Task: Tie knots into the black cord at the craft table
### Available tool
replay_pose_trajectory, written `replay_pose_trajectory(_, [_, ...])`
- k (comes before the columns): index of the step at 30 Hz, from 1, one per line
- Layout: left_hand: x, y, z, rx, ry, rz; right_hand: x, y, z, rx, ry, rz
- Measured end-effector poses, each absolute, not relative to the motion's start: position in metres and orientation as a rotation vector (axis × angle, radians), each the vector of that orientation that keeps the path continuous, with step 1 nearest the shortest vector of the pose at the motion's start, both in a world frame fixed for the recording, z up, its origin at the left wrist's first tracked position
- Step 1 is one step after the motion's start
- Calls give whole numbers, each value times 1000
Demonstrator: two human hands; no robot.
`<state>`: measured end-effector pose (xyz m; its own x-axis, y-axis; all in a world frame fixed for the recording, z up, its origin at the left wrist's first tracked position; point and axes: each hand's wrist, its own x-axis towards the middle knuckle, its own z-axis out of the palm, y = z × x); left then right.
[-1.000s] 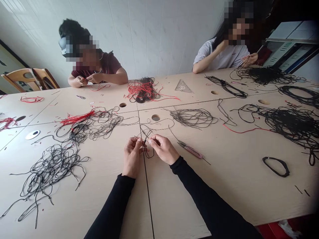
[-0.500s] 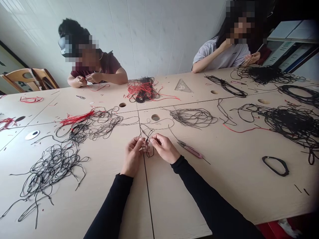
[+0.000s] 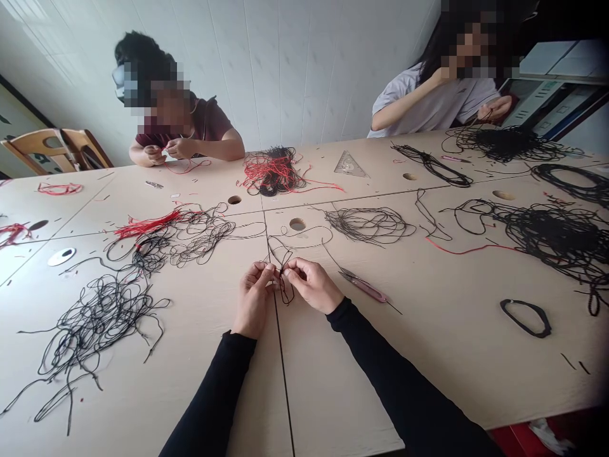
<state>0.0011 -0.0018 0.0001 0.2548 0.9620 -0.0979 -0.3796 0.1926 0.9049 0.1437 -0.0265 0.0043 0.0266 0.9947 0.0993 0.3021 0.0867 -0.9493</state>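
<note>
A thin black cord (image 3: pixel 287 294) is pinched between both hands over the table, with a loop hanging below the fingers and another loop standing above them. My left hand (image 3: pixel 254 295) grips it from the left, thumb against the fingertips. From the right, my right hand (image 3: pixel 314 284) pinches the same cord close to the left fingertips. The exact crossing of the strands is partly hidden by the fingers. Just right of my right hand lies a pair of thread snips (image 3: pixel 364 285) with pinkish handles. Beyond the hands rests a loose bundle of thin black cord (image 3: pixel 368 225).
A tangled black cord pile (image 3: pixel 102 317) lies at left, beside red cords (image 3: pixel 150 224). Another black pile (image 3: pixel 556 235) and a black ring (image 3: pixel 526 317) lie at right. A set square (image 3: pixel 351 165) is farther back. Two people sit opposite, handling cords. The table (image 3: pixel 333 393) has round holes.
Both hands stay in nearly the same place, with slight finger movement at the cord. The hanging loop looks a little narrower. The person at far right has shifted slightly to the right.
</note>
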Motion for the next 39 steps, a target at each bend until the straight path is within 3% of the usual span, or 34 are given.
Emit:
replay_pose_trajectory(7, [2, -1, 1, 890, 814, 1133, 143, -28, 7, -1430, -1452, 811])
replay_pose_trajectory(21, [1, -2, 1, 1017, 842, 1025, 147, -26, 2, -1396, -1357, 941])
replay_pose_trajectory(29, [2, -3, 0, 1019, 846, 1116, 141, -28, 8, -1402, -1468, 785])
replay_pose_trajectory(39, [1, -1, 2, 1024, 815, 1020, 145, -28, 6, -1405, -1340, 907])
